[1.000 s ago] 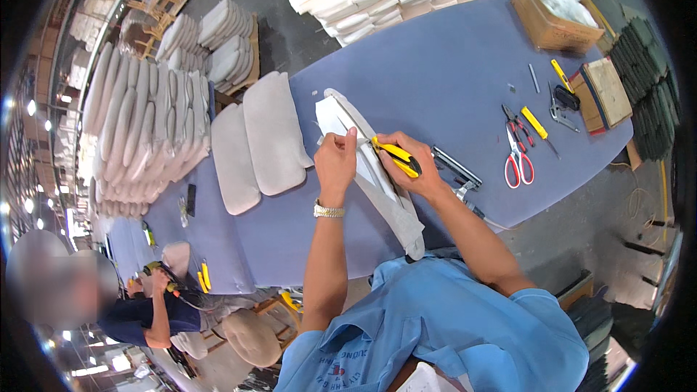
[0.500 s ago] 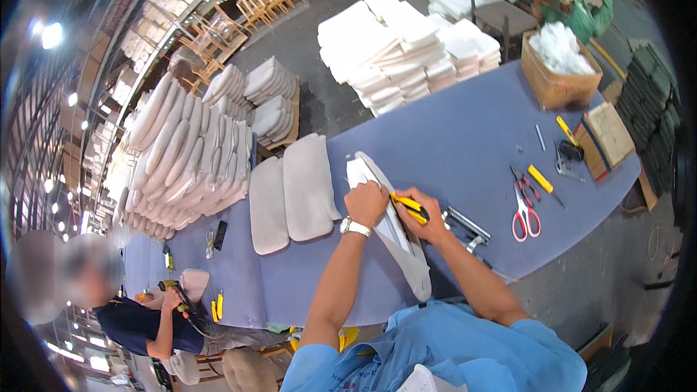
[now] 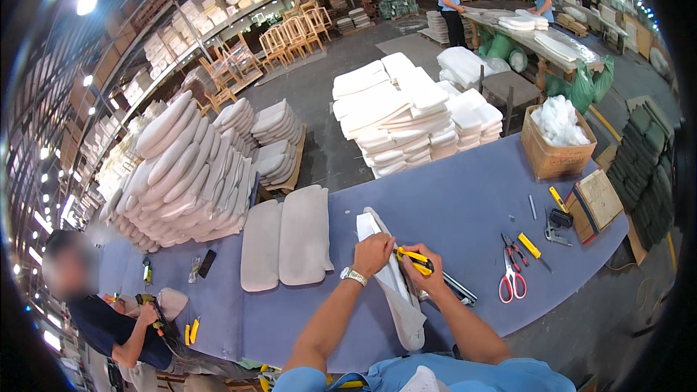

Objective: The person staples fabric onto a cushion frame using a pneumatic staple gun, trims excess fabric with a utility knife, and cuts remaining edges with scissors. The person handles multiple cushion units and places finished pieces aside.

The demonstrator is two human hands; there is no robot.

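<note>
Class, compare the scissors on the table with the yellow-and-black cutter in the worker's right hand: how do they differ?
The cutter is held in the right hand; the scissors lie on the blue table. The cutter is yellow and black; the scissors have red-and-white handles. The cutter has one bar-like handle; the scissors have two loops. Both are cutting tools.

My right hand [image 3: 428, 276] grips a yellow knife [image 3: 417, 259] at the open grey cushion [image 3: 401, 310]; my left hand [image 3: 372, 255] curls over it, fingertips hidden. From the cushion, scissors [image 3: 510, 274] lie at three o'clock, two grey pads [image 3: 303, 238] at ten, white foam stacks [image 3: 399, 112] at twelve, a cardboard box [image 3: 559, 160] at two.
</note>
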